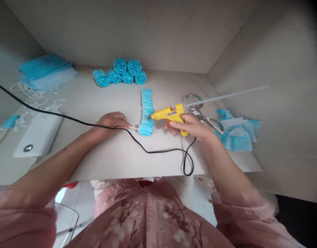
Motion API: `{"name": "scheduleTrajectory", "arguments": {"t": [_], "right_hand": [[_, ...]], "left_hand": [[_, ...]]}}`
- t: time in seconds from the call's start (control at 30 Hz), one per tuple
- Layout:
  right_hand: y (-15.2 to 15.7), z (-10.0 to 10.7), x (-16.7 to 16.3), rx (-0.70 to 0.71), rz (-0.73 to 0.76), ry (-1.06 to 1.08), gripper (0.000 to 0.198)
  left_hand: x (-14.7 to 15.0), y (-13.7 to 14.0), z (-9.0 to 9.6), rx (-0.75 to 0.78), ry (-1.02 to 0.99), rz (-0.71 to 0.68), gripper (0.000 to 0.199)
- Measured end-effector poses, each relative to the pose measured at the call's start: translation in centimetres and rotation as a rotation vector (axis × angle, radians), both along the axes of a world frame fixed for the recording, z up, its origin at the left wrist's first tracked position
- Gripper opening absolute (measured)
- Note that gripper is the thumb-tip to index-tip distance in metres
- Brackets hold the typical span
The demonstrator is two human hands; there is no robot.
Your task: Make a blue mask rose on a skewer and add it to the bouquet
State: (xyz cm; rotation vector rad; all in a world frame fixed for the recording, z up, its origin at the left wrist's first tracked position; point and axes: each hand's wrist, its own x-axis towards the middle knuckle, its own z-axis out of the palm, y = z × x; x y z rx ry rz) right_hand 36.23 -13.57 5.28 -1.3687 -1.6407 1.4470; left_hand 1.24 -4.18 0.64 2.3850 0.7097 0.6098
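Note:
My left hand (113, 120) pinches a thin wooden stick (133, 128). The stick's far end goes into the rolled near end of a ruffled blue strip (147, 100), which lies lengthwise on the table. In my right hand (191, 124) is a yellow glue gun (171, 113), with fingers around its handle and trigger. Its metal nozzle points left and meets or hovers just over the strip; I cannot tell which. A long clear glue stick (231, 95) juts from the back of the gun.
Several blue rosettes (127, 72) sit at the back. Blue face masks (48, 70) lie back left, a white power bank (39, 134) left. Scissors (212, 124) and blue scraps (238, 134) are at right. A black cord (78, 122) crosses over my left wrist. Walls enclose the table.

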Motion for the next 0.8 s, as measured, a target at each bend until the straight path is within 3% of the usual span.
{"name": "scheduleTrajectory", "arguments": {"t": [0.23,0.5,0.8], "right_hand": [[-0.1,0.6,-0.6,-0.024,0.026,-0.056,0.048],[0.2,-0.3,-1.1,-0.01,0.085,-0.128,0.05],[-0.4,1.9,1.4,0.05,0.141,-0.3,0.048]], "left_hand": [[0.0,-0.4,0.5,-0.008,0.049,0.002,0.037],[-0.1,-0.5,0.5,0.027,0.101,-0.011,0.04],[0.0,-0.9,0.9,-0.028,0.158,0.044,0.04]]}}
